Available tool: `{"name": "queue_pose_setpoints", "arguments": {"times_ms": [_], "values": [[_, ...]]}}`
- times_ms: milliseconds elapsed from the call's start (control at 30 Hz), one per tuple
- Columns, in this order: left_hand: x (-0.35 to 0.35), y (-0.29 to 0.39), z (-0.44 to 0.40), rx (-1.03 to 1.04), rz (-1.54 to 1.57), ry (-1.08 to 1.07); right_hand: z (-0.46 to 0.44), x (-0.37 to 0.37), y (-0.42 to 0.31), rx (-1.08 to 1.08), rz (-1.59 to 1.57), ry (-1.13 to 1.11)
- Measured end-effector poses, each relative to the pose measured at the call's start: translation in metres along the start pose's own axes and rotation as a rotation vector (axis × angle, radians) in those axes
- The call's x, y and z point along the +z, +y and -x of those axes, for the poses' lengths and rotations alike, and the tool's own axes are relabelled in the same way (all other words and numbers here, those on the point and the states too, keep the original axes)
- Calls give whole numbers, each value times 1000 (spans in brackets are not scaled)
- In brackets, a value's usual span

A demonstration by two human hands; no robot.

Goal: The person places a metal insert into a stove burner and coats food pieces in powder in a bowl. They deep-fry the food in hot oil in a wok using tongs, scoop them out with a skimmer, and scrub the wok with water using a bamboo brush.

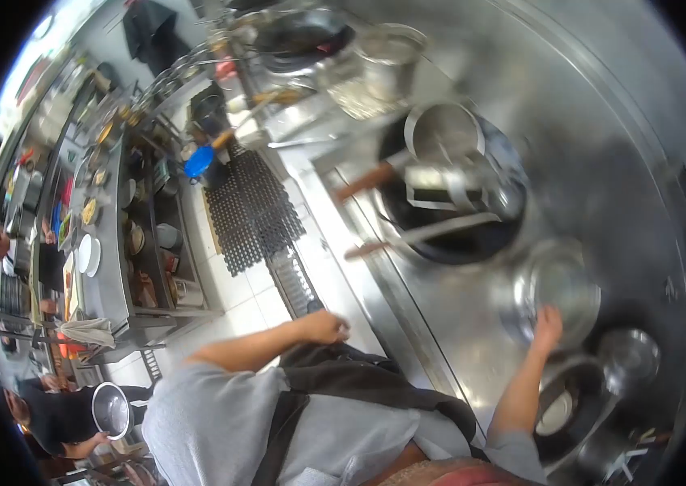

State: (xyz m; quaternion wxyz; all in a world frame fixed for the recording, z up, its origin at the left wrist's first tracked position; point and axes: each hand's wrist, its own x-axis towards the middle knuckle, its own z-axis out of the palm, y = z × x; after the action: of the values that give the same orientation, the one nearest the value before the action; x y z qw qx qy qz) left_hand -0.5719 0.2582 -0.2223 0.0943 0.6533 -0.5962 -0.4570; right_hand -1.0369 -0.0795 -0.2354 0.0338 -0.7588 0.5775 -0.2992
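Observation:
My right hand (549,324) is closed on the near rim of a shiny round metal bowl (566,279), which is blurred on the steel counter. Just below it sits a dark pot (574,381) with something pale and round inside. My left hand (324,327) is held in front of the dark apron, away from the counter, its fingers curled and nothing visible in them. Beyond the bowl, a large black wok (448,247) holds a saucepan (444,134) with a wooden handle, a rectangular metal piece and a second wooden-handled utensil.
A metal pot (392,53) and dark pans (302,36) stand at the counter's far end. A black perforated mat (254,202) covers part of the tiled floor. Left are loaded shelves (144,235). At lower left, another person in black holds a metal bowl (112,411).

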Motion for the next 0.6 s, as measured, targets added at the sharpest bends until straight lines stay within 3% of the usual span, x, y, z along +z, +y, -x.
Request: {"name": "queue_pose_setpoints", "arguments": {"times_ms": [33,67,100,167,233,300,367,400,467,533,600], "values": [[-9,-43,19,-84,-69,-114,16,9,17,-60,-90,83],[6,-118,30,-126,0,-217,32,9,-8,278,-561,187],[0,-165,48,-238,-35,-293,35,5,-56,214,-404,130],[20,-240,94,-459,-34,-443,38,-22,-193,118,-238,39],[3,-290,129,-585,-9,-474,24,-15,-348,69,-603,-31],[-15,-310,166,-547,77,-256,11,-2,-466,-114,-639,-224],[-108,-280,186,-638,378,-200,8,15,-551,-174,-789,-539],[-97,-338,174,-482,138,46,12,35,-577,-197,-798,-677],[-190,-332,184,-537,266,377,27,76,-623,-287,-782,-896],[-265,-347,184,-579,190,665,47,117,-654,-409,-633,-1040],[-329,-353,195,-502,328,919,59,148,-675,-343,-555,-1369]]}}
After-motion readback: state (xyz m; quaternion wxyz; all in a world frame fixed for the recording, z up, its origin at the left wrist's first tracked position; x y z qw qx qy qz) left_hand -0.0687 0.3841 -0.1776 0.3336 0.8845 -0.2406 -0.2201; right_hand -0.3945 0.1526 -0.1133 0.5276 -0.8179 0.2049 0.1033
